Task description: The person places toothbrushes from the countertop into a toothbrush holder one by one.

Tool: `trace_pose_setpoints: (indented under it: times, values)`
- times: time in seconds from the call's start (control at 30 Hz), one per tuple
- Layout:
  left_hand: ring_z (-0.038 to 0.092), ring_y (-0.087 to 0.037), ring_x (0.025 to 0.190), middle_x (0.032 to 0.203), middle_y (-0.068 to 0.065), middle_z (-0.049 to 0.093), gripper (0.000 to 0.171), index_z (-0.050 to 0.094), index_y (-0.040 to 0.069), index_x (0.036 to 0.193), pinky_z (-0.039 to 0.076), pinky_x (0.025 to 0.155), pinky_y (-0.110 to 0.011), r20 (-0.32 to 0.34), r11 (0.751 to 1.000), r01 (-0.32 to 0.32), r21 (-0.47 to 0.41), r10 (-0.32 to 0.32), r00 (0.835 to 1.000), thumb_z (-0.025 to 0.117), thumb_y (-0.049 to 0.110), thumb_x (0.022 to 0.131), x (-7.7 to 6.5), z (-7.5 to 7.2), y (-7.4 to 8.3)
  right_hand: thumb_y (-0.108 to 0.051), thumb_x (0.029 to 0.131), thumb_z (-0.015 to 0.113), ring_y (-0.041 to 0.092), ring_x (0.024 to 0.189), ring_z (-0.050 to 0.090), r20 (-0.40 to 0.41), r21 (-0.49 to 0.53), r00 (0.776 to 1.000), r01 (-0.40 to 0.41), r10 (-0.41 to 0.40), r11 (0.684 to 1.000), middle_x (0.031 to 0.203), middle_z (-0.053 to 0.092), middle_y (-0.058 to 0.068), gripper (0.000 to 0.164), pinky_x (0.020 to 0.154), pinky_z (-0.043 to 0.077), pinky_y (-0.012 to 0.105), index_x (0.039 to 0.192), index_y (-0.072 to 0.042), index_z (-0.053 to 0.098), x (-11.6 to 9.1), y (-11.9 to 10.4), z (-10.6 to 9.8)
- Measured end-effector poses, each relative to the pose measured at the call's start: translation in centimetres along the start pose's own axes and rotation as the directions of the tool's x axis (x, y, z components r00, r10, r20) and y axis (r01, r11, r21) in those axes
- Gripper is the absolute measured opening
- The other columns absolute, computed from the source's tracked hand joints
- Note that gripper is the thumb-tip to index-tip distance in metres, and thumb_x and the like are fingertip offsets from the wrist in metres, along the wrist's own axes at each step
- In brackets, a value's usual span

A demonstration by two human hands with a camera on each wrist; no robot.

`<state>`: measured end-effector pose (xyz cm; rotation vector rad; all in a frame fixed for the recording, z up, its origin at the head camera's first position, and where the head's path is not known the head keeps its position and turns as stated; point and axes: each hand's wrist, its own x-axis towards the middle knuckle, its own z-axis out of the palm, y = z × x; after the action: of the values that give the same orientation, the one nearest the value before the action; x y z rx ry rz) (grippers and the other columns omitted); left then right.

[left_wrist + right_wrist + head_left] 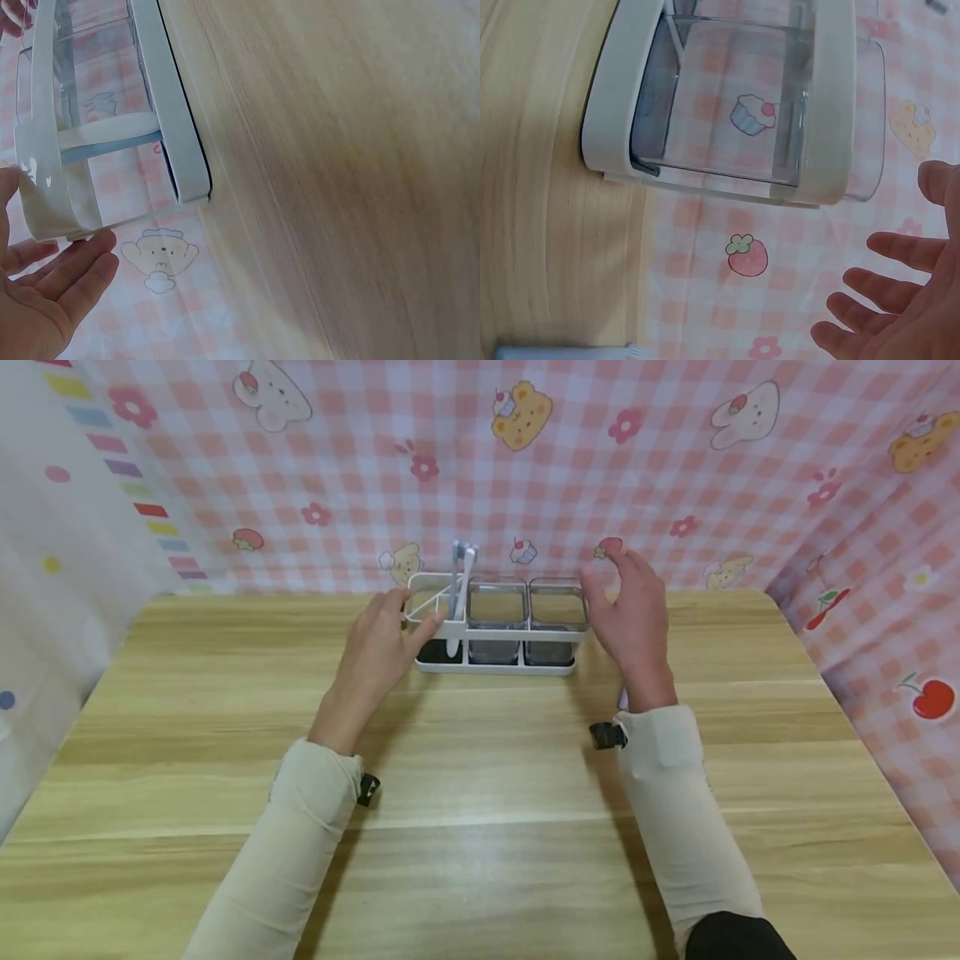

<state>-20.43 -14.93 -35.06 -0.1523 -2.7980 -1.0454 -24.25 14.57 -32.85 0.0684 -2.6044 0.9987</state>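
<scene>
A white toothbrush holder [487, 633] stands at the table's back edge, with two clear cups [558, 606] in its middle and right compartments. Two toothbrushes [463, 581], one white and one grey-blue, lean upright in its left compartment. My left hand [378, 639] grips the holder's left end, thumb at the front of the upper rim and fingers round the corner. In the left wrist view, fingertips [97, 251] touch that end. Beside the right end, my right hand [633, 610] is spread; the right wrist view shows its fingers [885, 292] apart from the holder.
A light-coloured handle with bristles at its tip, apparently another toothbrush [570, 352], lies on the wooden table [480, 827] near my right wrist, mostly hidden in the head view. A pink checked cloth [465, 485] hangs right behind the holder.
</scene>
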Motion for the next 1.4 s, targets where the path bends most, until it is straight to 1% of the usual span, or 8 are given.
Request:
trace_pose_setpoints:
  times: [0.1, 0.4, 0.57, 0.73, 0.87, 1.07, 1.3, 1.4]
  values:
    - [0.059, -0.032, 0.107, 0.122, -0.019, 0.059, 0.065, 0.049, -0.004, 0.143, 0.052, 0.088, -0.046, -0.004, 1.000, -0.004, 0.000, 0.004, 1.000, 0.062, 0.044, 0.101, 0.0, -0.1, 0.1, -0.038, 0.104, 0.056, 0.035, 0.143, 0.038, -0.010, 0.034, 1.000, -0.016, 0.016, 0.999, 0.151, 0.048, 0.019, 0.052, 0.119, 0.027, 0.046, 0.144, -0.005, 0.055, 0.1, 0.3, -0.2]
    - [0.059, -0.032, 0.108, 0.123, -0.019, 0.058, 0.064, 0.049, -0.003, 0.142, 0.052, 0.088, -0.046, -0.001, 1.000, -0.002, -0.007, 0.002, 1.000, 0.062, 0.044, 0.101, -0.1, -0.2, 0.2, -0.046, 0.104, 0.052, 0.033, 0.146, 0.034, 0.035, 0.053, 0.985, -0.170, 0.168, 0.984, 0.155, 0.042, 0.018, 0.064, 0.119, 0.025, 0.045, 0.150, -0.002, 0.046, -0.2, 1.6, -1.5]
    - [0.059, -0.032, 0.108, 0.124, -0.019, 0.058, 0.065, 0.049, -0.003, 0.142, 0.052, 0.089, -0.047, -0.002, 1.000, 0.003, -0.006, -0.003, 1.000, 0.062, 0.044, 0.101, 0.0, -0.1, 0.1, -0.049, 0.103, 0.052, 0.035, 0.146, 0.033, 0.049, 0.035, 0.980, -0.194, 0.192, 0.980, 0.155, 0.041, 0.020, 0.068, 0.120, 0.024, 0.046, 0.151, -0.001, 0.044, -0.1, 2.3, -1.7]
    - [0.059, -0.033, 0.108, 0.124, -0.019, 0.058, 0.065, 0.050, -0.003, 0.142, 0.052, 0.088, -0.047, 0.002, 1.000, 0.006, -0.013, -0.006, 1.000, 0.062, 0.045, 0.101, 0.0, -0.1, 0.1, -0.049, 0.104, 0.049, 0.039, 0.146, 0.030, 0.087, 0.015, 0.969, -0.234, 0.232, 0.972, 0.157, 0.037, 0.023, 0.071, 0.119, 0.024, 0.051, 0.153, 0.000, 0.039, 0.0, 2.9, -2.1]
    - [0.059, -0.033, 0.108, 0.123, -0.019, 0.058, 0.064, 0.050, -0.004, 0.142, 0.052, 0.088, -0.047, 0.002, 1.000, 0.005, -0.017, -0.005, 1.000, 0.062, 0.044, 0.101, 0.0, 0.0, 0.1, -0.054, 0.104, 0.046, 0.042, 0.146, 0.029, 0.136, -0.021, 0.955, -0.264, 0.265, 0.964, 0.157, 0.034, 0.025, 0.075, 0.118, 0.024, 0.054, 0.155, 0.000, 0.035, 0.0, 3.7, -2.3]
    - [0.059, -0.032, 0.107, 0.123, -0.019, 0.058, 0.066, 0.049, -0.004, 0.143, 0.052, 0.087, -0.046, 0.001, 1.000, 0.007, -0.020, -0.007, 1.000, 0.062, 0.045, 0.101, -0.1, -0.1, 0.1, -0.059, 0.102, 0.044, 0.045, 0.144, 0.031, 0.196, -0.049, 0.922, -0.331, 0.334, 0.942, 0.158, 0.032, 0.026, 0.080, 0.115, 0.027, 0.057, 0.159, -0.003, 0.029, 0.1, 4.7, -2.5]
    - [0.059, -0.033, 0.107, 0.124, -0.020, 0.058, 0.065, 0.049, -0.004, 0.143, 0.052, 0.088, -0.047, -0.004, 1.000, -0.001, -0.019, 0.001, 1.000, 0.063, 0.044, 0.101, 0.0, -0.1, 0.1, -0.059, 0.101, 0.045, 0.047, 0.139, 0.037, 0.265, -0.064, 0.890, -0.368, 0.372, 0.927, 0.154, 0.035, 0.031, 0.086, 0.112, 0.034, 0.058, 0.158, 0.002, 0.025, 0.3, 5.8, -2.8]
    - [0.059, -0.033, 0.106, 0.122, -0.020, 0.058, 0.064, 0.049, -0.004, 0.142, 0.052, 0.087, -0.047, -0.005, 1.000, -0.003, -0.019, 0.003, 1.000, 0.063, 0.043, 0.100, 0.0, -0.1, 0.1, -0.060, 0.101, 0.044, 0.048, 0.133, 0.044, 0.312, -0.058, 0.865, -0.396, 0.393, 0.916, 0.153, 0.034, 0.033, 0.089, 0.109, 0.037, 0.058, 0.158, 0.004, 0.021, 0.4, 6.4, -3.0]
